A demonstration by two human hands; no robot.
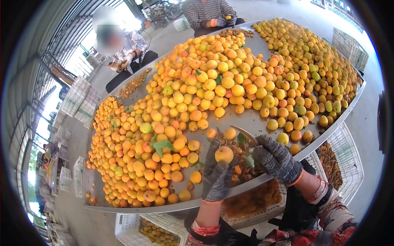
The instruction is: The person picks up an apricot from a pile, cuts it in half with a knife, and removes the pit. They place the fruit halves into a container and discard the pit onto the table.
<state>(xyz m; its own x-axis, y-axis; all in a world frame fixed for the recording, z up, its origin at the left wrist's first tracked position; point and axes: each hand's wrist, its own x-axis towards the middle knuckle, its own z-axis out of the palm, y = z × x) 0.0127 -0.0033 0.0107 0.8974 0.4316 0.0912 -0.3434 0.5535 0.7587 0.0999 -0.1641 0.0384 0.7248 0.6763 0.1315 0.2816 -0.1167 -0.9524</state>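
My left hand (217, 177), in a grey knit glove, holds an orange-yellow apricot (224, 154) between thumb and fingers at the near edge of the metal table. To its right, my right hand (279, 159), also gloved, has its fingers curled at the end of a thin curved blade (246, 133); the handle is hidden in the hand. Under and between the hands lies a heap of small brownish pieces (242, 172) with a few green leaves (242, 138). A loose apricot (230, 133) sits beside the blade. Apricots are piled in a big heap (197, 90) beyond my hands.
The table's raised metal rim (156, 210) runs along the front. Below stand white plastic crates (347, 158) holding fruit and brownish pieces. Across the table sit two people, one in a checked shirt (201, 12). Stacked crates (78, 96) stand at the left.
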